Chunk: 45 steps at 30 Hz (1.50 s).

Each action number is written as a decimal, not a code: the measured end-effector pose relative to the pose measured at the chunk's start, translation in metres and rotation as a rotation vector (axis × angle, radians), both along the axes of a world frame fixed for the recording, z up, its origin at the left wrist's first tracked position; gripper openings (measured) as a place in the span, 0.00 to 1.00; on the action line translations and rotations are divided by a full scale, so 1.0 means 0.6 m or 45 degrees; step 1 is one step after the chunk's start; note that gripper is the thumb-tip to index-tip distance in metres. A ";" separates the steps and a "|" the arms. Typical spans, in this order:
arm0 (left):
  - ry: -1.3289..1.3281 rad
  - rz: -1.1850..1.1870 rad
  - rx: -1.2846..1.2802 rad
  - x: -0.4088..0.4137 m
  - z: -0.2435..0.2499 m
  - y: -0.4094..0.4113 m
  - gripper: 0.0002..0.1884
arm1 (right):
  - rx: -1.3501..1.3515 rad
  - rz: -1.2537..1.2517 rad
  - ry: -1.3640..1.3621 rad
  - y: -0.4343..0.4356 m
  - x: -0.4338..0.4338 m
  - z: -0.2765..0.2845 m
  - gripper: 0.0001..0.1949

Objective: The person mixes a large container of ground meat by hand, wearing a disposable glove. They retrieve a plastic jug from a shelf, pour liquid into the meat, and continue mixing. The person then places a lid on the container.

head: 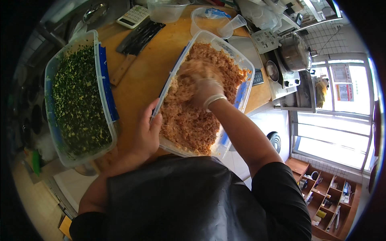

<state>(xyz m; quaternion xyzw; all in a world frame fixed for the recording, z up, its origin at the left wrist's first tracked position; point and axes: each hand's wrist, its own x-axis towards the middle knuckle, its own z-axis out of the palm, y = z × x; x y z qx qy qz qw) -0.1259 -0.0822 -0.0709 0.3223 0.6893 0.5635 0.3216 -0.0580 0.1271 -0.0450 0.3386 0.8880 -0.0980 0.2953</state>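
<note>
My right hand [208,87], in a thin translucent glove, is pushed into ground meat [193,129] that fills much of a clear plastic tub [250,87] with blue latches. Its fingers are blurred and partly sunk in the meat, so their pose cannot be made out. My bare left hand [150,129] grips the near left rim of that tub, thumb on the rim and fingers outside. To the left stands a second clear tub [110,129] full of chopped greens [81,102] with pale bits. Between the tubs lies a cleaver [137,42] with a wooden handle.
Behind stand a calculator [133,16], a clear container [166,12] and a round clear tub [197,24] with a plastic measuring cup [232,26]. A kitchen scale [257,76] lies right of the meat tub. Farther right is a lidded pot [295,52] on a cooker.
</note>
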 end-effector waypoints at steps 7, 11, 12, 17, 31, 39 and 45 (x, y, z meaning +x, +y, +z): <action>-0.123 -0.080 -0.093 -0.007 0.020 0.004 0.22 | -0.372 0.902 -0.103 0.017 0.084 -0.093 0.29; -0.328 -0.139 -0.226 -0.011 0.023 -0.003 0.23 | -1.244 -0.121 1.076 0.000 0.126 -0.018 0.25; -0.444 -0.151 -0.303 -0.012 0.020 -0.005 0.24 | -1.514 -0.412 1.165 -0.006 0.139 0.009 0.25; -0.336 -0.100 -0.070 -0.007 -0.003 -0.004 0.24 | -2.062 -0.731 1.532 -0.022 0.176 0.101 0.34; -1.277 0.430 0.098 -0.006 -0.030 -0.025 0.34 | -2.072 -0.754 1.760 -0.015 0.206 0.134 0.29; -0.304 -0.073 -0.063 -0.008 -0.008 -0.013 0.26 | -1.972 -0.742 1.778 -0.009 0.218 0.132 0.27; 0.027 -0.240 -0.115 -0.016 0.006 -0.007 0.24 | -1.366 -0.654 1.564 0.002 0.176 0.106 0.25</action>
